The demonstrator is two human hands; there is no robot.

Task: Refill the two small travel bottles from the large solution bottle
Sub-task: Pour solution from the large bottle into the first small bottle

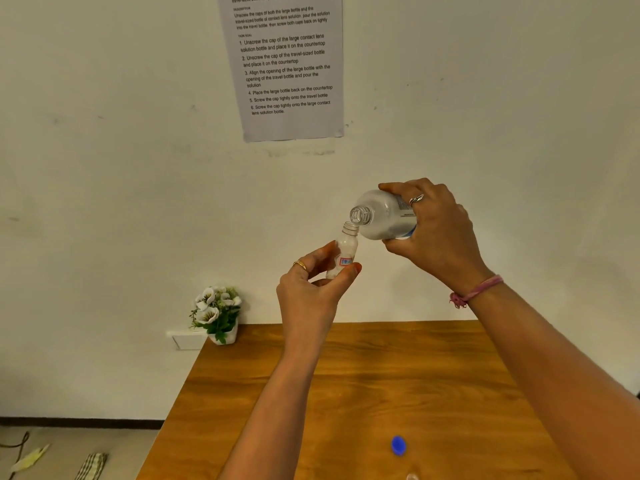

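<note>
My right hand (436, 226) grips the large clear solution bottle (381, 214), tipped on its side with its uncapped mouth pointing left and down. Its mouth rests just above the open neck of a small clear travel bottle (346, 249) with a red and blue label. My left hand (311, 285) holds that small bottle upright, slightly tilted, between thumb and fingers. Both are raised well above the wooden table (346, 393). A blue cap (398, 445) lies on the table near the front. A small clear object (412, 477) shows at the bottom edge, cut off.
A small white pot of artificial white flowers (218, 317) stands at the table's back left corner, beside a white wall socket. An instruction sheet (287, 64) hangs on the wall. The floor at lower left holds a cable and cloth scraps.
</note>
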